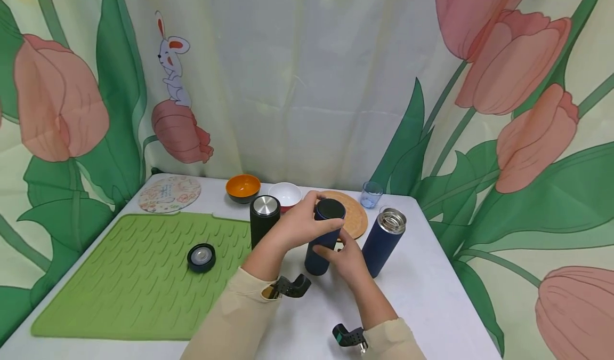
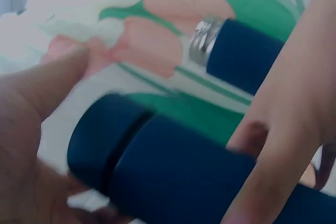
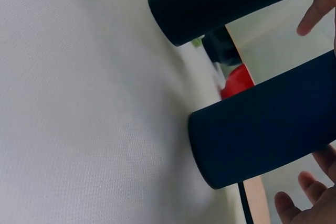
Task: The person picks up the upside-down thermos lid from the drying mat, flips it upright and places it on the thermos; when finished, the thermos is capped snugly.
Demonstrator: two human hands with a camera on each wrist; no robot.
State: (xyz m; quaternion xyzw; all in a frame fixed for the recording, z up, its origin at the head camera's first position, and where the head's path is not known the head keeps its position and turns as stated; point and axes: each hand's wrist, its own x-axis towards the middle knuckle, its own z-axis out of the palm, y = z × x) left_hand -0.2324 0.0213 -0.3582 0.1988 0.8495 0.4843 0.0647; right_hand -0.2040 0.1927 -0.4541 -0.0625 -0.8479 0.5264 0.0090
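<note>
A dark blue insulated bottle (image 1: 317,258) stands upright before me, its lid (image 2: 107,140) on top with a dark seam below it. My left hand (image 1: 299,221) is around the lid; in the left wrist view its thumb (image 2: 58,80) is straight and apart from the lid. My right hand (image 1: 349,258) holds the bottle's body lower down. To the right is a second blue bottle (image 1: 381,250), uncapped, its steel mouth showing. A black bottle (image 1: 259,231) with a silver-topped lid stands to the left. One loose black lid (image 1: 201,257) lies on the green mat (image 1: 134,290).
Behind the bottles are an orange bowl (image 1: 243,185), a white bowl with a red outside (image 1: 285,192), a round wooden board (image 1: 356,213) and a clear glass (image 1: 371,194). A round patterned mat (image 1: 170,193) lies at the back left. A tulip-print curtain (image 1: 297,82) closes off the back.
</note>
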